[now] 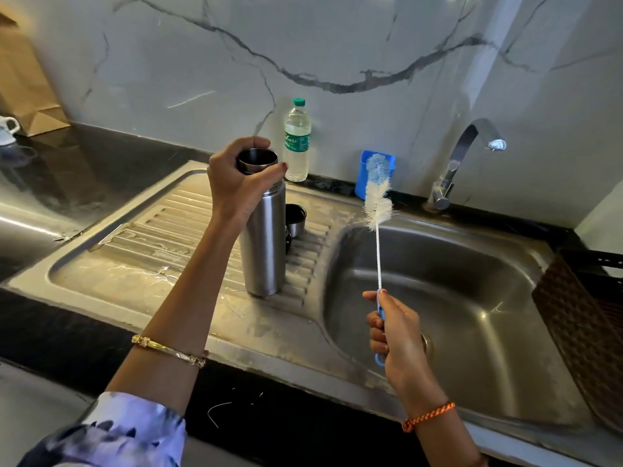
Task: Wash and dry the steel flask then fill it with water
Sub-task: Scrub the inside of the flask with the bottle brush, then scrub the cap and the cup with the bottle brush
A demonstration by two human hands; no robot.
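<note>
Two hands engaged, one item each. Left hand (237, 183): fingers and thumb curled round the neck of the steel flask (264, 244), just under its open mouth; grip looks firm. Flask stands upright on the ribbed draining board (141, 230) of the steel sink, left of the basin (455, 298). Cap off; a small steel cup or lid (296, 219) sits just behind the flask on the board. Right hand (394, 335): fingers wrapped round the blue handle of a bottle brush (378, 200), thumb up along the stem. Bristle head points up and away, above the basin's near-left edge, apart from the flask.

Step in hand, as judged: start of the wash, brush readied but not yet in the flask. No water seen running from the tap (472, 156); whether the flask holds water or soap cannot be told.

Next move calls for turning the bristle head down and lining it with the narrow mouth while the left hand steadies the body. A plastic water bottle (297, 143) and a blue holder (365, 176) stand against the wall.
</note>
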